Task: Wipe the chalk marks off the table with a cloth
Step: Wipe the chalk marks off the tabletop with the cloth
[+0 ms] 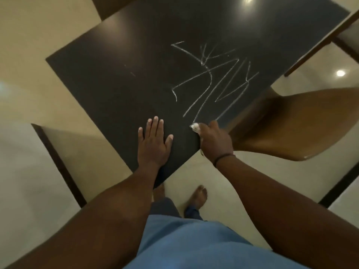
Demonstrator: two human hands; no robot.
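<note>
A dark square table [116, 90] carries white chalk marks [211, 80], a tangle of zigzag lines on its right half. My right hand [214, 141] grips a small white cloth [195, 127] at the near end of those lines, close to the table's near right edge. Only a bit of the cloth shows past my fingers. My left hand [153, 141] lies flat on the tabletop near the front corner, fingers straight and spread. Two faint short chalk flecks [130, 71] sit on the left half.
A brown moulded chair [291, 125] stands against the table's right edge. Another chair back [64, 158] is at the near left, and more chair parts [320, 41] at the far right. The floor is pale tile; my bare feet [198, 197] stand below the corner.
</note>
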